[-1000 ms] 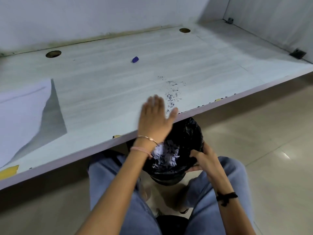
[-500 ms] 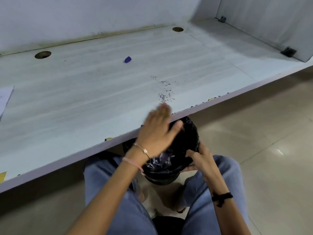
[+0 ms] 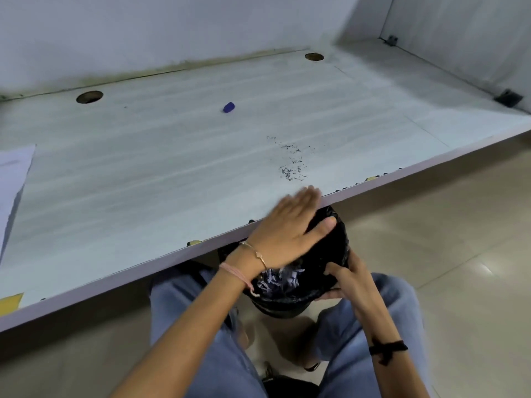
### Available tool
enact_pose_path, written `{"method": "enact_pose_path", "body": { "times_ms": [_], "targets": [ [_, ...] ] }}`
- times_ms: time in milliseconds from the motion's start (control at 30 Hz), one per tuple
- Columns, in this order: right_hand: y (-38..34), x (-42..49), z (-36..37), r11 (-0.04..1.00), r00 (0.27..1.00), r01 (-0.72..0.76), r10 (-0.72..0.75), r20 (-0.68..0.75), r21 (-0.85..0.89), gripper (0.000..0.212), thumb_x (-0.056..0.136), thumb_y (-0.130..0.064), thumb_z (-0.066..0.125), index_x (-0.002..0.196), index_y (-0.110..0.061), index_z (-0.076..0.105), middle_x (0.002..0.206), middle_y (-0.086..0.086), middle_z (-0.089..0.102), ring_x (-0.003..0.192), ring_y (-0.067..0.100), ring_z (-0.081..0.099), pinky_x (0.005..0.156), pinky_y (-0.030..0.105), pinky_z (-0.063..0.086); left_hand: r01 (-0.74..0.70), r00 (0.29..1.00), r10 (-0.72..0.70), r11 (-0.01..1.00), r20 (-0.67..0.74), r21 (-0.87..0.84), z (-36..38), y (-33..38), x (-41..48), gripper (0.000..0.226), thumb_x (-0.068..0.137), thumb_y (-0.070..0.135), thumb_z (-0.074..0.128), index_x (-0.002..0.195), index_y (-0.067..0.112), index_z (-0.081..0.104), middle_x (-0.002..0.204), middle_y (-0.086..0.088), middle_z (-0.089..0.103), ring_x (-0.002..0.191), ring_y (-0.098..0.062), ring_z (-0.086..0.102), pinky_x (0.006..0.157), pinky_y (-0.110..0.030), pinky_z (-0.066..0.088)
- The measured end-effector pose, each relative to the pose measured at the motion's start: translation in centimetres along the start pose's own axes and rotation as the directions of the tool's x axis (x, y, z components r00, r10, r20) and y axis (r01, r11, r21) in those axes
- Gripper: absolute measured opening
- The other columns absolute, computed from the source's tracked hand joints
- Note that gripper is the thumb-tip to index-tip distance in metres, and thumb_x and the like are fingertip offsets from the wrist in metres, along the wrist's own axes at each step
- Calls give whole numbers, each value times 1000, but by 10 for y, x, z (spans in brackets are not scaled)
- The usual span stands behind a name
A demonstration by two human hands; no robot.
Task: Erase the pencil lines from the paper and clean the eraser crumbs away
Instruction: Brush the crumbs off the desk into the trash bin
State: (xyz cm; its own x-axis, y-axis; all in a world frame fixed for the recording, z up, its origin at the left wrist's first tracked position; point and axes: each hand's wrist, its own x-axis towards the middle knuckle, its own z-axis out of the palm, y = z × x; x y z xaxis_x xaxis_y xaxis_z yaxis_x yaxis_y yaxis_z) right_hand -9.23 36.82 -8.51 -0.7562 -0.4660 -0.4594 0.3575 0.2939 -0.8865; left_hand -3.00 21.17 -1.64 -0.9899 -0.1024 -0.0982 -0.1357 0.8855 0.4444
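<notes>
- Black bag lining a small bin (image 3: 334,248) sits just under the desk's front edge, between the person's knees; the bin's far side is hidden by the desk (image 3: 143,182) and its near left rim by the left wrist.
- Pale shredded scraps (image 3: 280,280) show inside the bin, partly covered by that wrist.
- The left hand (image 3: 290,225) lies flat with straight, closed fingers across the desk edge above the bin, holding nothing; its fingertips are blurred.
- The right hand (image 3: 350,280) grips the bin's near right rim, fingers curled over it.
- Dark eraser crumbs (image 3: 293,168) lie scattered on the desk just beyond the left fingertips, close to the front edge; single crumbs are too small to make out.
- The paper (image 3: 11,179) is cut off by the left border of the view, well apart from the crumbs; faint marks on it are unreadable.
- A blue eraser (image 3: 229,107) lies alone farther back, with bare desk all around it.
- Walls close the desk at the back and right.
</notes>
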Motion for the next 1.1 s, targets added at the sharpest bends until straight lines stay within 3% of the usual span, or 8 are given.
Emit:
{"method": "enact_pose_path", "body": {
  "times_ms": [100, 333, 600, 700, 767, 900, 967, 1100],
  "targets": [
    [-2, 2, -5, 1000, 1000, -15, 15, -14, -5, 44, 86, 7, 46, 124, -15, 49, 104, 18, 65, 77, 39, 69, 57, 46, 59, -60, 991, 37, 981, -131, -182, -23, -9, 1, 79, 88, 64, 6, 150, 21, -19, 154, 9, -23, 144, 0, -17, 119, -25, -12],
    [-9, 3, -8, 999, 1000, -9, 8, -26, -38, 43, 83, 10, 45, 119, -12, 50, 88, 10, 66, 61, 29, 69, 52, 42, 58, 352, 921, -309, 921, -238, 169, -78, -143, 88, 49, 106, 12, 20, 153, 3, 11, 161, -24, -1, 150, -35, 1, 117, -53, 11],
    [-12, 3, -11, 999, 998, -10, 7, -57, -44, 43, 84, 11, 44, 116, -17, 49, 84, 7, 66, 55, 20, 69, 49, 37, 56, -78, 977, 149, 916, -152, 393, -71, -110, 140, 43, 106, 18, 34, 141, -7, 38, 154, -24, 31, 145, -30, 29, 116, -42, 25],
    [-13, 5, -11, 999, 998, -28, 26, -63, -44, 40, 84, 11, 44, 114, -14, 50, 82, 8, 65, 53, 20, 68, 45, 34, 55, -320, 947, 258, 742, 189, 588, 38, -214, 180, 42, 103, 39, 36, 141, 26, 46, 143, -9, 51, 133, -12, 43, 120, -37, 19],
    [-13, 5, -13, 998, 996, -52, 50, -72, -36, 36, 85, 12, 43, 113, -9, 49, 78, 11, 63, 48, 20, 66, 41, 31, 53, -390, 905, 303, 872, 298, 295, 86, -259, 195, 56, 99, 58, 33, 151, 39, 25, 147, 7, 47, 135, 2, 32, 122, -48, 6],
    [-13, 6, -17, 998, 995, -63, 62, -78, -6, 38, 85, 13, 44, 114, -11, 48, 82, 14, 65, 55, 29, 68, 43, 34, 55, -193, 981, 193, 981, -3, 23, -51, -117, 103, 56, 108, 37, 22, 150, 2, 29, 158, 3, 22, 137, 0, 24, 117, -15, -8],
    [-13, 6, -19, 998, 995, -58, 59, -81, 18, 39, 85, 13, 44, 116, -11, 48, 87, 17, 65, 66, 40, 68, 47, 45, 58, -133, 969, 153, 985, -192, 110, -74, -121, 100, 66, 105, 47, 14, 154, 4, 13, 162, -1, 6, 146, -5, 6, 122, -29, -6],
    [-14, 6, -18, 999, 996, -46, 48, -77, 22, 42, 85, 12, 43, 119, -13, 48, 91, 15, 65, 67, 39, 67, 50, 47, 58, -24, 999, 36, 964, -40, 265, -73, -97, 93, 48, 108, 16, 25, 150, -6, 21, 161, -20, 14, 150, -28, 14, 120, -44, 14]
  ]
}}
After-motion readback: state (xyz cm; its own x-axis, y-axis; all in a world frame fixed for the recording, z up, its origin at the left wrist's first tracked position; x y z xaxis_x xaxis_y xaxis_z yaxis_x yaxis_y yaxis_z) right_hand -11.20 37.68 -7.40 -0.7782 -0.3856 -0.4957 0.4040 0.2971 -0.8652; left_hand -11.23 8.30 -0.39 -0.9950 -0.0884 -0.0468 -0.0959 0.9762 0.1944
